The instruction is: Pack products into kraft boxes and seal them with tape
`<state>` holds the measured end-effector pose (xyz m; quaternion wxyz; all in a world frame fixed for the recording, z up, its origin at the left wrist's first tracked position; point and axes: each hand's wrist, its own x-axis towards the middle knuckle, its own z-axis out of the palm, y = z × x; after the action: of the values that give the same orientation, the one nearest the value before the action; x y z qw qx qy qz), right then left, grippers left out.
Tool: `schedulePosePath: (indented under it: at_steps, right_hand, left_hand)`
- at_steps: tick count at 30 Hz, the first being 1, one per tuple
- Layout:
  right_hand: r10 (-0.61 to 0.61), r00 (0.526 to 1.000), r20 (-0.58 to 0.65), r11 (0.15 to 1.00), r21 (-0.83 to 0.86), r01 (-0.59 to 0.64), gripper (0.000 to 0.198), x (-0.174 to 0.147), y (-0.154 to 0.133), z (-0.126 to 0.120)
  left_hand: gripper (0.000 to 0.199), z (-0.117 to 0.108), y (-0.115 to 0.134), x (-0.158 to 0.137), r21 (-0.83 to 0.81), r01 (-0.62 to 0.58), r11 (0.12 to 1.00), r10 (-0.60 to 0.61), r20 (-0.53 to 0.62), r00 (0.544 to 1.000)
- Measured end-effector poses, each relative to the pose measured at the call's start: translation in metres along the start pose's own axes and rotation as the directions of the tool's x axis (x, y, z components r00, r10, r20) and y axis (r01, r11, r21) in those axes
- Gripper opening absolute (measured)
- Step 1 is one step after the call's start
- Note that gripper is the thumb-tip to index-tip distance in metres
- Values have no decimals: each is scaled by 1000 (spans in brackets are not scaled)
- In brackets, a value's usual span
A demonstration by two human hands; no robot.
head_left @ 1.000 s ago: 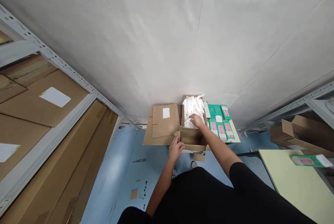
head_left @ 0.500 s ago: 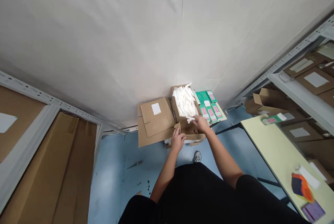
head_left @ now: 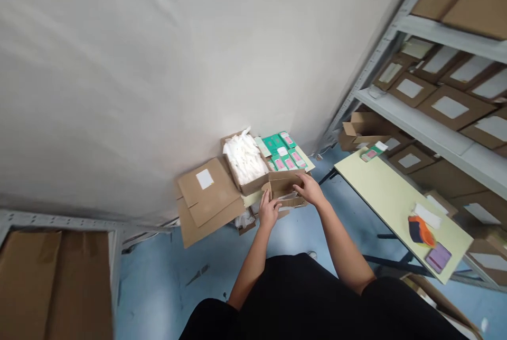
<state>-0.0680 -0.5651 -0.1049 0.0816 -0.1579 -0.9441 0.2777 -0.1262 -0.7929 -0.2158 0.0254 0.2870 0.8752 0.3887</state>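
Observation:
A small open cardboard box (head_left: pixel 283 176) is held between both hands in front of my body. My left hand (head_left: pixel 268 212) grips its left end, fingers over the rim. At the opposite end, my right hand (head_left: pixel 311 190) has its fingers on the box wall, with thumb and forefinger spread around the edge. Something whitish lies inside near the right fingertips, too small to name. Just beyond stands a larger carton (head_left: pixel 254 186) heaped with thin white packets (head_left: pixel 244 158). Green boxes with pink windows (head_left: pixel 279 163) lie to its right.
Flattened cardboard (head_left: pixel 212 192) lies left of the carton. A pale yellow table (head_left: pixel 388 192) on the right bears a green box (head_left: pixel 373 151), an orange and dark item (head_left: pixel 422 231) and a purple case (head_left: pixel 438 257). Racks with cartons (head_left: pixel 447 106) flank both sides; a wall rises ahead.
My view has turned to the right. The small box has come away from the packet carton, toward the right. White packets that my right hand held are out of its fingers.

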Motion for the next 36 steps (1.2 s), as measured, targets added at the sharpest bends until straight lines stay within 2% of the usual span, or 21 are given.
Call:
schedulePosePath:
  at_steps: [6, 11, 16, 21, 25, 29, 32, 36]
  right_hand:
    - [110, 977, -185, 993, 72, -98, 54, -55, 104, -67]
    - [240, 906, -349, 970, 133, -205, 53, -111, 199, -123]
    - [303, 809, -504, 953, 133, -274, 52, -178, 274, -169]
    - [432, 654, -621, 882, 138, -451, 54, -225, 329, -187]
    - [509, 573, -642, 826, 178, -535, 57, -241, 357, -195]
    - [571, 535, -623, 771, 184, -609, 58, -243, 380, -209]
    - [620, 509, -597, 716, 164, -679, 60, -233, 395, -223]
    - [678, 477, -559, 643, 138, -754, 68, -203, 409, -244]
  left_hand:
    - [17, 81, 84, 29, -14, -145, 989, 145, 28, 989]
    - [16, 162, 160, 33, -58, -270, 961, 276, 125, 953]
    - [17, 239, 234, 28, -132, -375, 917, 398, 284, 873]
    - [20, 290, 286, 38, -208, -453, 867, 498, 391, 774]
    - [20, 319, 305, 62, -248, -491, 835, 548, 439, 712]
    - [19, 358, 318, 95, -273, -494, 825, 561, 490, 667]
    - [21, 392, 331, 126, -309, -477, 823, 564, 545, 620]
    - [23, 435, 356, 176, -384, -453, 805, 590, 605, 535]
